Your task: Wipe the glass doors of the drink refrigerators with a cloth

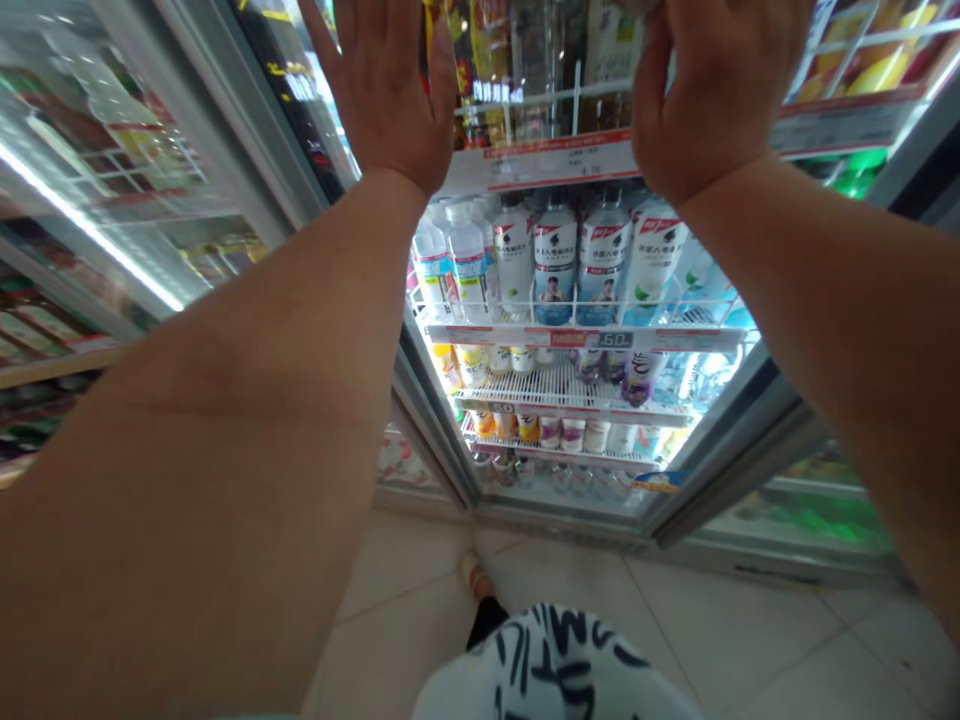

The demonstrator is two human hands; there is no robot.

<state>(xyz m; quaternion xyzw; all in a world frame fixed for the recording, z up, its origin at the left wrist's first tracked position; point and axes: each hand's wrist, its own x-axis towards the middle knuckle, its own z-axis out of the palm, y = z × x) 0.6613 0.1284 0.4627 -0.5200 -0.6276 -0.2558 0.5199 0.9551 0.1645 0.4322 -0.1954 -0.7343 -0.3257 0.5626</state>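
Note:
My left hand is raised at the top of the view, in front of the upper shelf of an upright drinks fridge. Its fingers stretch upward and apart, and the tips run past the frame edge. Yellow-and-red packaging shows beside its thumb. Across from it, my right hand is lifted to the same height, next to a bottle with a pale label. The fingers of that hand are cut off by the frame, so whether they grip anything is hidden. Between my wrists runs a shelf price strip.
Below, white-labelled water bottles stand behind a wire rail, above lower shelves of small bottles. Fridge door frames flank the lit shelves. A foot and a printed white shirt show over the tiled floor.

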